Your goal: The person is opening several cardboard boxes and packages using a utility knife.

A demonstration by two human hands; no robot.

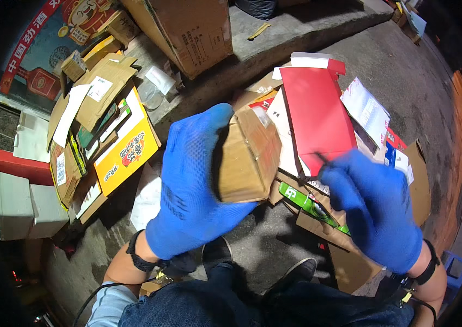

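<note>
My left hand (198, 180), in a blue knit work glove, grips a small brown cardboard box (241, 163) from its left side. A strip of clear tape shines on the box's upper face. To the right, my right hand (372, 204) wears a matching glove and is blurred. Its fingers are closed around a thin dark object (324, 159) whose tip sticks out toward the box; most of it is hidden, and its kind is unclear. Beneath that tip lies a flat red carton (316, 110) on a heap of flattened packaging.
A stack of flattened cardboard (104, 102) with a yellow printed carton (128, 151) leans at left. Beyond it stands a large cardboard box (194, 32) on a concrete step (308, 32). White foam-like boxes (14, 204) sit at far left, a blue plastic stool (455, 269) at right.
</note>
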